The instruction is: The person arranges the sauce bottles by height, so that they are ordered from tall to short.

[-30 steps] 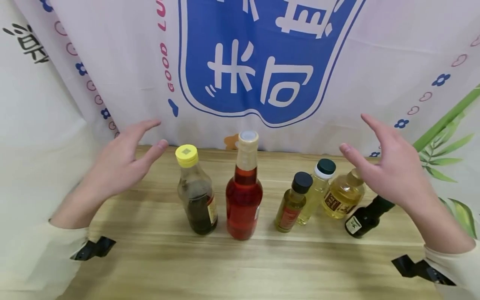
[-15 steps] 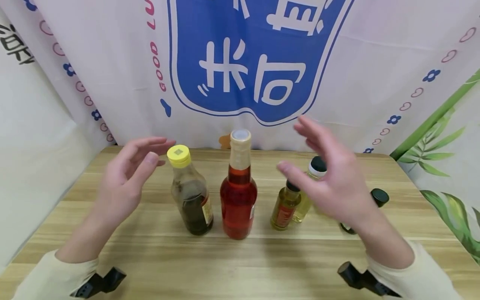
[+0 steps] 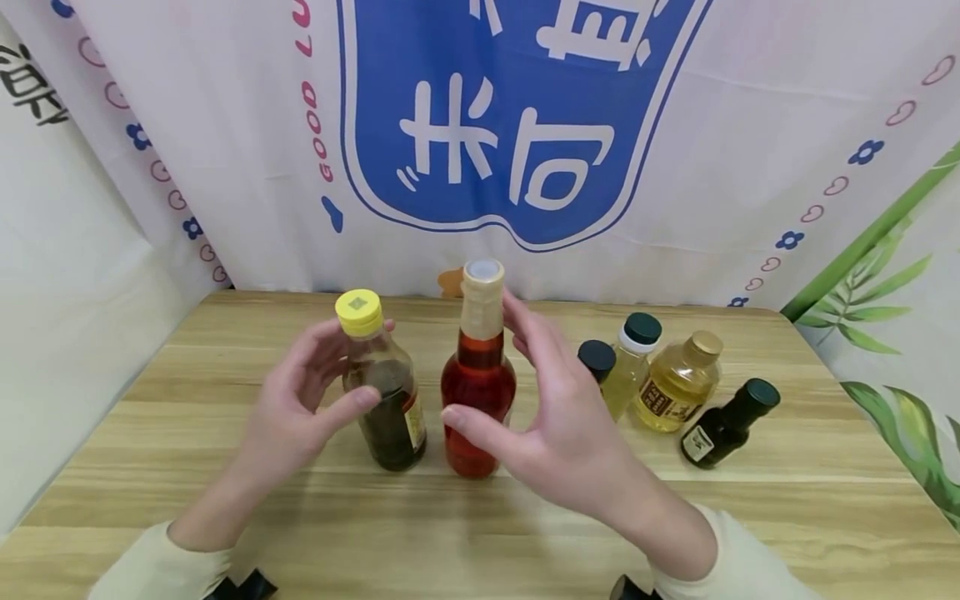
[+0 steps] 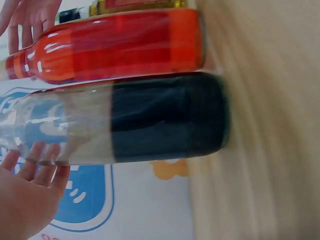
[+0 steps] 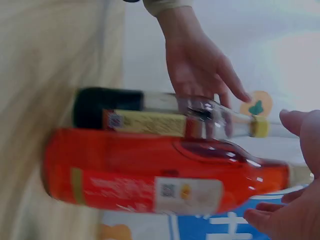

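Observation:
Two tall bottles stand upright side by side on the wooden table [image 3: 360,542]. The left one, a yellow-capped glass bottle [image 3: 390,425] of dark liquid, has my left hand [image 3: 292,404] around its left side, thumb in front and fingers behind. My right hand [image 3: 566,425] is at the right of a red-liquid bottle [image 3: 476,379] with a pale wrapped neck, its thumb crossing the front. The right wrist view shows gaps between my right hand [image 5: 295,215] and the red bottle's neck. Fingers of both hands are spread and loosely bent, not closed around the glass.
To the right stand several smaller bottles: a black-capped one [image 3: 597,358] partly behind my right hand, a green-capped pale oil bottle [image 3: 630,367], a round golden oil bottle [image 3: 678,387] and a small dark bottle [image 3: 723,429]. A printed cloth [image 3: 285,208] hangs along the back edge.
Both hands have come inward and down, the left to the yellow-capped bottle and the right past the small bottles to the red one. The bottles stay in place.

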Available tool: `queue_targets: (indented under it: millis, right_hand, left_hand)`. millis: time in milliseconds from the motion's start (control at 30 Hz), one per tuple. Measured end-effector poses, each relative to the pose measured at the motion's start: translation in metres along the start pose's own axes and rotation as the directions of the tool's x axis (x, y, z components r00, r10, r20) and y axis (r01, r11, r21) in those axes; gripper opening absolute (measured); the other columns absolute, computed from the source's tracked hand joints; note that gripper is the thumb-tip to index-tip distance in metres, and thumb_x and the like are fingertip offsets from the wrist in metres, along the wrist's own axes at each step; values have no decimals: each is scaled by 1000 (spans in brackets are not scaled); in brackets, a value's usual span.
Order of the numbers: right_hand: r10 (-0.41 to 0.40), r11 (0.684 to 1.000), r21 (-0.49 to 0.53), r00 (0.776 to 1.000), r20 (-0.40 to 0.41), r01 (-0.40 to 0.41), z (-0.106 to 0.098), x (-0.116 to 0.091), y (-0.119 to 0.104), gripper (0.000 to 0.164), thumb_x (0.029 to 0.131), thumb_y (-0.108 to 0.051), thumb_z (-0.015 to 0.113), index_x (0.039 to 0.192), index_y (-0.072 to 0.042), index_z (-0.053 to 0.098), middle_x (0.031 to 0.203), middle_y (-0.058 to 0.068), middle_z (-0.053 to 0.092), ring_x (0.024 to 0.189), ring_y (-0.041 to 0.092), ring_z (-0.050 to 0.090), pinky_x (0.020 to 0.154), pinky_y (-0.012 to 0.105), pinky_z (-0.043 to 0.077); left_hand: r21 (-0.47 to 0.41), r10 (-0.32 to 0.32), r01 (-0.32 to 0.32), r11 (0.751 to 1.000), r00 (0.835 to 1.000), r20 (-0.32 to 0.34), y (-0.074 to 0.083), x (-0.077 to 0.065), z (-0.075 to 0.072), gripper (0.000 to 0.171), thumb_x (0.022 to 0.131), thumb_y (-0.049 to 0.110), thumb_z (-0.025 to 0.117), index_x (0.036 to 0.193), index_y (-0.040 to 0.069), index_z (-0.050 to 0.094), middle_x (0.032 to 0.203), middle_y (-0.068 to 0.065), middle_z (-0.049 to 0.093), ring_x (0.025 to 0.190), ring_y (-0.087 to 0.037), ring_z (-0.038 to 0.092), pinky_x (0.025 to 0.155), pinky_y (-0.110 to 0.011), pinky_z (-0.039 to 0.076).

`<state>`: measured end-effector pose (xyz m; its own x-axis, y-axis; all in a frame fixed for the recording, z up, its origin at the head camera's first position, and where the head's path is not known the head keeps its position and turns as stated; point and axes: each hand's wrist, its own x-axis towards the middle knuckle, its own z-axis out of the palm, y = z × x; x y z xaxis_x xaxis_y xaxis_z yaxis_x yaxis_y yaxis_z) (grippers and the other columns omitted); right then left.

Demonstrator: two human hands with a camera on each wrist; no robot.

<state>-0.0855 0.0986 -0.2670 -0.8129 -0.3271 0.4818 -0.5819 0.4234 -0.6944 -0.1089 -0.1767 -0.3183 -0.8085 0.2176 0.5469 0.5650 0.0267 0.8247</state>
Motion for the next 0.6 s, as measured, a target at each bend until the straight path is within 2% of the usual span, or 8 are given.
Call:
queue_targets:
  millis: [100,200,333,600]
  right_hand:
    - [49,998,34,999,-4,-49,10,-2,5,94,87,-31,90,163,-18,36,155,-2,51,147,18,51,121,48,47]
    - [94,993,66,995,-12,-93,19,-3,11,88,87,-29,90,159,-17,40,147,-1,57,136,16,59,113,46,53]
    - [146,984,111,989,-27,-143,29,-5,19,81,87,-26,90,154,-17,45,136,-2,64,122,12,64,105,43,57]
    - [234,957,191,970,-64,-219,44,-13,31,79,86,-21,90,152,-16,46,134,-1,67,120,11,66,108,42,57]
  left_hand:
    - [44,-41,40,998,999,12,-5,-3,3,66,88,-17,73,148,2,52,149,-12,64,133,-15,62,109,-17,50]
    - [68,-79,79,995,997,4,-9,-5,4,66,87,-15,76,147,3,54,147,-10,66,133,-14,62,110,-17,50]
    - [71,-93,94,993,995,-22,-14,-8,6,66,85,-15,78,144,3,56,142,-8,68,130,-13,64,108,-17,52]
    - [150,-130,135,979,990,-49,-19,-10,5,66,83,-12,82,142,3,57,134,2,69,121,-8,67,102,-16,55]
